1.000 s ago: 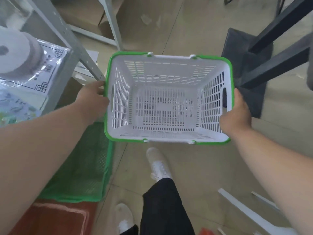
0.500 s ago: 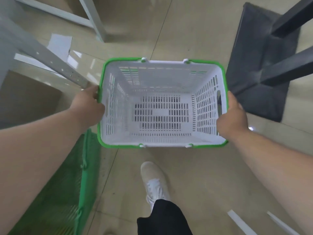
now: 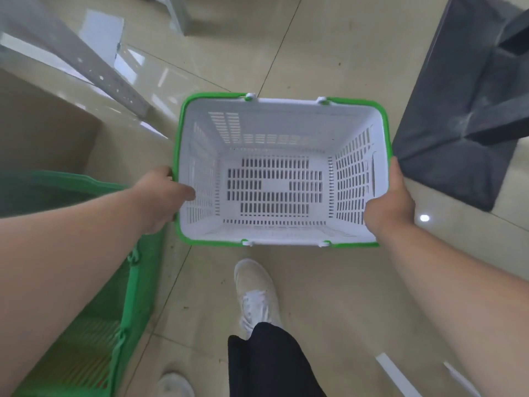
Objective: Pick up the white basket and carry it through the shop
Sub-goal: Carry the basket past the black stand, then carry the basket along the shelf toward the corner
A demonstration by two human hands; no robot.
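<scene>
I hold the white basket (image 3: 282, 130), a slotted plastic shopping basket with a green rim, in the air over the tiled floor in front of me. It is empty. My left hand (image 3: 160, 196) grips its left short side, thumb over the rim inside the basket. My right hand (image 3: 390, 202) grips the right short side near the handle slot, fingers hidden below the rim.
A green basket (image 3: 94, 325) stands on the floor at my lower left. A grey shelf post (image 3: 86, 61) and a cardboard box (image 3: 43, 127) are at the left. A dark stand base (image 3: 463, 104) lies at the right. My white shoe (image 3: 256, 293) steps forward below the basket.
I have walked forward with the basket held in both hands. The shelf with goods at the left has slid out of view and the dark stand base has come closer on the right.
</scene>
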